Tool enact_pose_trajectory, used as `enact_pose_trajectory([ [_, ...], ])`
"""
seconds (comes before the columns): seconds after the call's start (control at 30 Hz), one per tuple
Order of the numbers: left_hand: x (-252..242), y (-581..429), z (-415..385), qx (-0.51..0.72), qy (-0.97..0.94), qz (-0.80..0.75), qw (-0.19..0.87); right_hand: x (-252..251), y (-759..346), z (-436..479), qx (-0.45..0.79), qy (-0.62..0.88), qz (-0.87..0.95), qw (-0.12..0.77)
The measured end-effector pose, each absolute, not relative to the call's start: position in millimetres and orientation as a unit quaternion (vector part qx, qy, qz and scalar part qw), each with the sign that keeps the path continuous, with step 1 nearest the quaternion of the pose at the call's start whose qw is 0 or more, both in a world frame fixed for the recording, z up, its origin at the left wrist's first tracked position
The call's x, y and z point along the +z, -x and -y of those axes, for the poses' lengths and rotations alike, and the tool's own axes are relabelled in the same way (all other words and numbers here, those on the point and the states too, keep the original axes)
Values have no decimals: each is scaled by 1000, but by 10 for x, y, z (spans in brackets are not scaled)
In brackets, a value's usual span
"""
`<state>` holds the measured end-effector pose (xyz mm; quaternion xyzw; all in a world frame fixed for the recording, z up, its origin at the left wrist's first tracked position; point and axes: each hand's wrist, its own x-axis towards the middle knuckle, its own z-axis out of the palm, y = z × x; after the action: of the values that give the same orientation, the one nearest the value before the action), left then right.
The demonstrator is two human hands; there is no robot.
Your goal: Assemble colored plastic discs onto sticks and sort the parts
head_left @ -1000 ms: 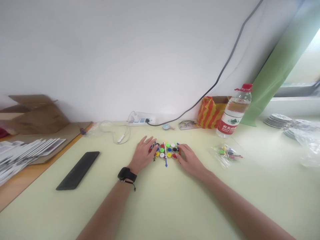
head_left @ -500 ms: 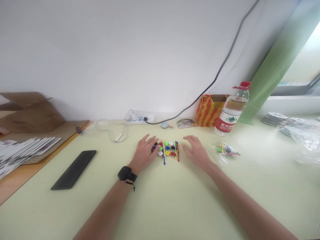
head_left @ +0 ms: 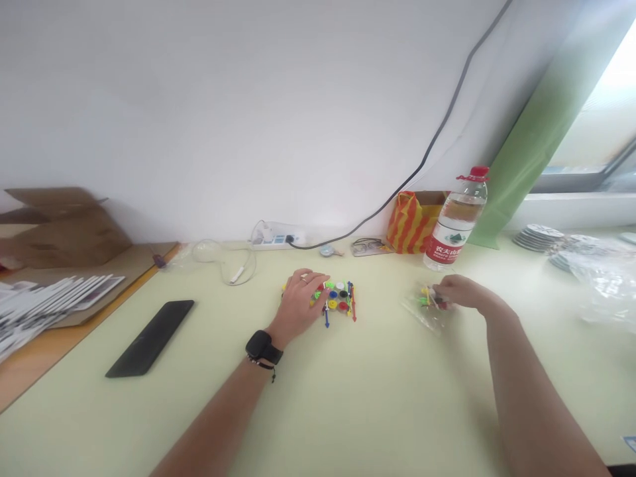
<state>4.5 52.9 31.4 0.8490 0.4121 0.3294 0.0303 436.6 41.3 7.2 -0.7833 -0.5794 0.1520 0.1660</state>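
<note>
My left hand [head_left: 301, 301] lies over the left part of a group of small coloured plastic discs [head_left: 333, 295], its fingers apart and slightly curved, hiding some of them. Thin plastic arrow-tipped sticks in blue, red, yellow and green stand out beside the discs, among them a red stick [head_left: 354, 305] at the right end. To the right, my right hand [head_left: 460, 293] has its fingers closed at the edge of a small clear plastic bag [head_left: 426, 318] with coloured pieces in it. Its fingertips hide part of the bag's contents.
A black flat case [head_left: 150, 338] lies at left, near white cards [head_left: 64, 301] and a cardboard box [head_left: 69, 228]. Along the wall are a power strip [head_left: 275, 240], a striped bag [head_left: 410, 225] and a large water bottle [head_left: 454, 228]. Round discs [head_left: 539, 237] are stacked at far right.
My right hand has moved right, from beside the coloured discs to the plastic bag, and its fingers have closed there. My left hand has shifted slightly right over the discs.
</note>
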Motion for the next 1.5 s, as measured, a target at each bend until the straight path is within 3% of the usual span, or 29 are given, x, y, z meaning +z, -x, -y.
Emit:
enact_pose_trajectory([
  [0.17,506,-235,-667,305,-864,-389,97,437,-4008,-667,285,720,609,172],
  [0.37,738,-519,-990,241,-876,-367,201,667,-3894,-894,257,711,636,157],
  [0.57,762,-657,-1067,233,-876,-355,228,571,-3730,-893,361,666,653,19],
  [0.63,756,-646,-1074,227,-882,-341,235,542,-3693,-905,384,652,654,12],
  [1.07,689,-632,-1116,230,-876,-340,253,929,-3661,-869,319,584,721,194],
  [1.5,606,-765,-1009,255,-861,-338,283,1284,-3554,-642,267,569,749,210],
])
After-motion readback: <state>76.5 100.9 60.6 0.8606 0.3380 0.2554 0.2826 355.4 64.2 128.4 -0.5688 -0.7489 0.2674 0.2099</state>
